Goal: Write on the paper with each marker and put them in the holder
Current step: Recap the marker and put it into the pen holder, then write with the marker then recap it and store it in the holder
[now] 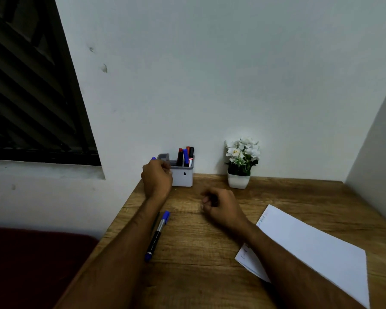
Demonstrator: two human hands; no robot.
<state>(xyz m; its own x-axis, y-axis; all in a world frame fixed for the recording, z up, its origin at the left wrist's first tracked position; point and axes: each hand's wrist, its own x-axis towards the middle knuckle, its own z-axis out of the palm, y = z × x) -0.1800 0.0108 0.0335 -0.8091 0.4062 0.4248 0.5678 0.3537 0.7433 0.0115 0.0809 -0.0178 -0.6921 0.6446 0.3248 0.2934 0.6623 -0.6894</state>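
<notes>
**A:** What room do I have along the edges?

**B:** From my remote seat, the wooden desk point(210, 253) ends on the left just beside the left forearm, and past that edge there is a dark red surface point(31, 264) lower down. The back edge meets a white wall point(210, 63), and a second wall closes the right side. The open stretch of bare wood lies between the two arms and in front of the holder.

**A:** Where are the hands?

**B:** My left hand point(157, 177) is at the holder's left side, fingers closed around a blue-tipped marker point(153, 158); only its tip shows above the knuckles. My right hand point(218, 205) hovers over the middle of the desk, curled into a loose fist; I see nothing in it.

**A:** And the task things?

**B:** The holder point(183, 175) is a small grey box with rounded corners and divided compartments, standing against the back wall. Several markers point(186, 156) stand upright in its right compartment: red, blue and black caps. Another blue marker point(157, 235), black-barrelled with blue ends, lies on the wood just beside the left forearm. The paper point(310, 246) is a smooth white sheet, lying at an angle on the right, partly under the right forearm, with faint writing near its left edge.

**A:** Anything else?

**B:** A white potted plant point(241, 161) with white flowers stands near the back wall, right of the holder.
</notes>
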